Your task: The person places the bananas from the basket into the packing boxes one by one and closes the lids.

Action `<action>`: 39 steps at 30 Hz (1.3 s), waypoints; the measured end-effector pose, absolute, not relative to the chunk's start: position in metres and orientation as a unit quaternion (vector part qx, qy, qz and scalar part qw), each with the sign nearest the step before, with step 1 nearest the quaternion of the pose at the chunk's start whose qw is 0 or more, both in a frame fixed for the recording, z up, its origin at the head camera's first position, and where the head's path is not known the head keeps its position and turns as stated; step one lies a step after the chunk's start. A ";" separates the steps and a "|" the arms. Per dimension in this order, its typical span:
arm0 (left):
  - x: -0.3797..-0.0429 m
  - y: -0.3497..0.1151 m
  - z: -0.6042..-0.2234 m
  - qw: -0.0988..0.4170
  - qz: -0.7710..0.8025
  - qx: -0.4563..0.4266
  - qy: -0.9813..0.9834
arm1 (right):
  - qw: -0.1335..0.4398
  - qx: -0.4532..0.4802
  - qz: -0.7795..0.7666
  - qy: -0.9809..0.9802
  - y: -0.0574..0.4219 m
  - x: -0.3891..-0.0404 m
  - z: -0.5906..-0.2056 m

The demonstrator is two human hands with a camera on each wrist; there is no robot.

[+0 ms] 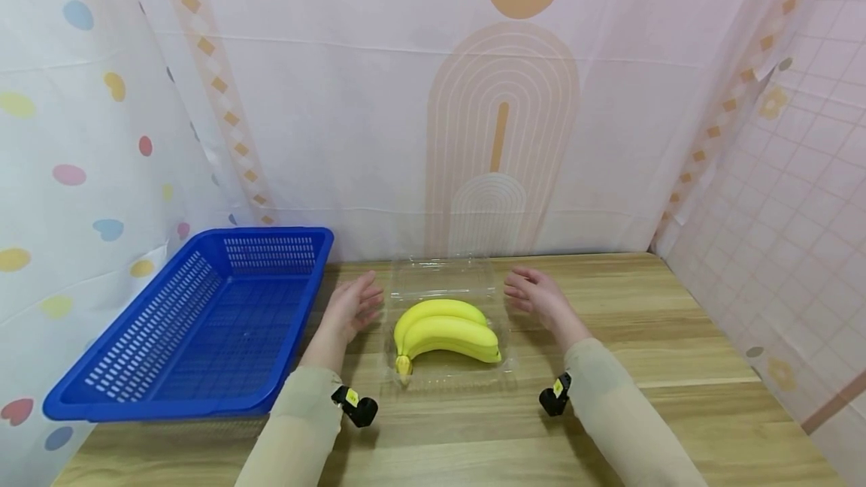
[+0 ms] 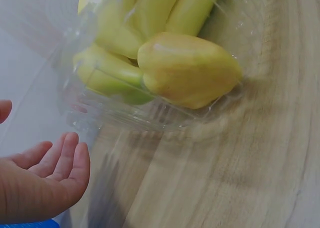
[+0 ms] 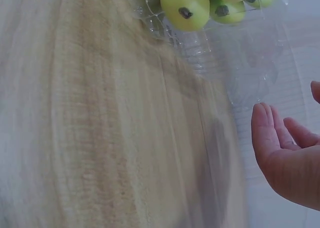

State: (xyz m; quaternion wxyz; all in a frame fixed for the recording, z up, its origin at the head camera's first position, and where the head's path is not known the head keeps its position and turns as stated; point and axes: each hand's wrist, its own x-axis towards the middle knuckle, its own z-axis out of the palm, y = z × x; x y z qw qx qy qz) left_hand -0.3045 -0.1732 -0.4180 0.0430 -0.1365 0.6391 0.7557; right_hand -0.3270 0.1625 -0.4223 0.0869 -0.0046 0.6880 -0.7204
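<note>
My left grip and right grip are hanging relaxed, empty, flanking the open clear box; inside, bananas are lying crosswise between them, slightly toward me, stem leftward, neither grip clearly nearer.

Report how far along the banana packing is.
Done: the bananas sit in the clear container. In hand: nothing is gripped; the left hand and right hand are on either side of the container, fingers relaxed. Remaining: probably closing the lid, which is open on the far side.
</note>
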 end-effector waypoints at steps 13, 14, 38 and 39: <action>-0.312 -0.169 -0.420 0.062 0.775 -0.133 0.615 | 0.097 0.000 -0.739 0.666 0.158 -0.334 -0.425; -0.313 -0.168 -0.420 0.064 0.777 -0.131 0.612 | 0.097 -0.001 -0.737 0.668 0.157 -0.335 -0.425; -0.323 -0.159 -0.417 0.022 0.782 -0.110 0.613 | 0.074 -0.026 -0.738 0.670 0.147 -0.343 -0.417; -0.322 -0.159 -0.416 0.016 0.781 -0.106 0.616 | 0.068 -0.030 -0.739 0.670 0.147 -0.343 -0.416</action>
